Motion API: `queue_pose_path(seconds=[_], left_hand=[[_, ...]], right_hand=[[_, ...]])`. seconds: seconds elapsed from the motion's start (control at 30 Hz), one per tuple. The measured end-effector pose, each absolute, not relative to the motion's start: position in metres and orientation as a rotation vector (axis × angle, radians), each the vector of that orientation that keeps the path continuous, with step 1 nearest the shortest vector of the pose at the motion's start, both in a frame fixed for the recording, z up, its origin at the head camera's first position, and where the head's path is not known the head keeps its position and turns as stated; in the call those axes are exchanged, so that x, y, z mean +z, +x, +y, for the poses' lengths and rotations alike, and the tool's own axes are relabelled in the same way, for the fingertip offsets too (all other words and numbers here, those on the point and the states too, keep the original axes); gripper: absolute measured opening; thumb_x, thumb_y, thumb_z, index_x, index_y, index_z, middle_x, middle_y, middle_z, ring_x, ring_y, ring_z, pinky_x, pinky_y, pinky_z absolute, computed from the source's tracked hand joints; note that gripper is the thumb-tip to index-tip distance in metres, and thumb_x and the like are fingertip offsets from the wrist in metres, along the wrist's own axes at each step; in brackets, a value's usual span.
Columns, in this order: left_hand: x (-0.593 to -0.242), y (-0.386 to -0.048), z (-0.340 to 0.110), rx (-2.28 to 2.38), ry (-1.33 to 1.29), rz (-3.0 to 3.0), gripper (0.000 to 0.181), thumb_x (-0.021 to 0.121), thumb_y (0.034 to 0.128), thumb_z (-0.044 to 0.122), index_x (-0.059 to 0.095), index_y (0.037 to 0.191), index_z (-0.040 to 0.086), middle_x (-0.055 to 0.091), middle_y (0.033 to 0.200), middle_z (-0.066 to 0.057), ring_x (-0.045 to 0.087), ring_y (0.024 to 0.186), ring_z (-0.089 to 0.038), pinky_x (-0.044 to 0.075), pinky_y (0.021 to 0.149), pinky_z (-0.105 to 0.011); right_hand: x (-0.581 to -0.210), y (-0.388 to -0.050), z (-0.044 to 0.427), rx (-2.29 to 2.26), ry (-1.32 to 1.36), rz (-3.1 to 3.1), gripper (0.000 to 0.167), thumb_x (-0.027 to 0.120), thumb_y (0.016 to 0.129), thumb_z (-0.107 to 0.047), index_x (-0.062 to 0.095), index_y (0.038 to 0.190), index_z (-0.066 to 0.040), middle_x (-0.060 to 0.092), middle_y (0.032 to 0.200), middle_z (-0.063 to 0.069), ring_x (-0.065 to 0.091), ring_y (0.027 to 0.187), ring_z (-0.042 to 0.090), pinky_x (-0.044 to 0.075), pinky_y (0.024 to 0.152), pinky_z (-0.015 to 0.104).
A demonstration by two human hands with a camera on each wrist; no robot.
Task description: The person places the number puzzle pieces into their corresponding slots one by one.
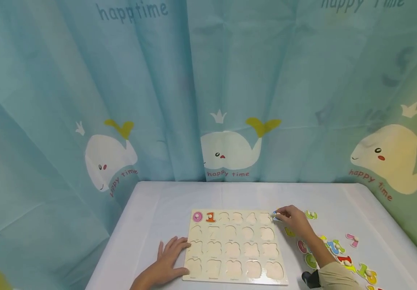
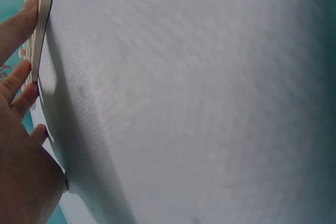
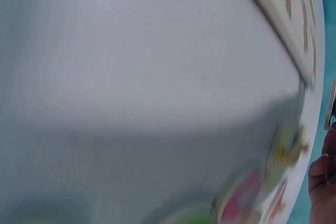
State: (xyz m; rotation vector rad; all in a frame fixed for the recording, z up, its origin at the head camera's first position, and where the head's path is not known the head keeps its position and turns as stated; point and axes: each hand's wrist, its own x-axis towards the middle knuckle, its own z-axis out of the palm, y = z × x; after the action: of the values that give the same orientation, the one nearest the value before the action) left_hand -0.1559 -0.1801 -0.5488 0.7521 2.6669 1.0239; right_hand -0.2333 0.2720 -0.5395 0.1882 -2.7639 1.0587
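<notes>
A pale wooden number puzzle board (image 1: 242, 261) lies on the table, with rows of cut-out recesses. In its top row sit a pink 0 piece (image 1: 197, 217) and an orange 1 piece (image 1: 211, 217). My left hand (image 1: 165, 264) rests at the board's left side, fingers and thumb extended against the edge; the left wrist view shows them touching the board's edge (image 2: 43, 19). Beside the board's upper right corner, my right hand (image 1: 296, 220) pinches a small blue puzzle piece (image 1: 275, 215). Fingers mostly cover that piece, so its number cannot be read.
Loose number pieces lie right of the board: a green 3 (image 1: 311, 214), a pink 7 (image 1: 352, 240), a green-and-orange piece (image 1: 368, 274) and several others, some close together or overlapping. A white cloth covers the table (image 1: 165, 213). Behind it hangs a blue whale-print curtain (image 1: 295, 80).
</notes>
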Motion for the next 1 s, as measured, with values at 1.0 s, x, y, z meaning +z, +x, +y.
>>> queue_pose_path(seconds=[1.0], left_hand=[[-0.545,-0.157,-0.179,1.045,0.741,2.634,0.065,0.068,0.0804,0.044,0.046,0.131,0.008,0.035,0.141,-0.016,0.014,0.132,-0.052,-0.011,0.090,-0.075]], right_hand=[[-0.563,-0.257,0.124,1.065,0.446,-2.735,0.006,0.073,0.081,-0.014,0.069,0.084,-0.012,0.052,0.073,-0.009,0.044,0.063,0.006,0.042,0.055,0.024]])
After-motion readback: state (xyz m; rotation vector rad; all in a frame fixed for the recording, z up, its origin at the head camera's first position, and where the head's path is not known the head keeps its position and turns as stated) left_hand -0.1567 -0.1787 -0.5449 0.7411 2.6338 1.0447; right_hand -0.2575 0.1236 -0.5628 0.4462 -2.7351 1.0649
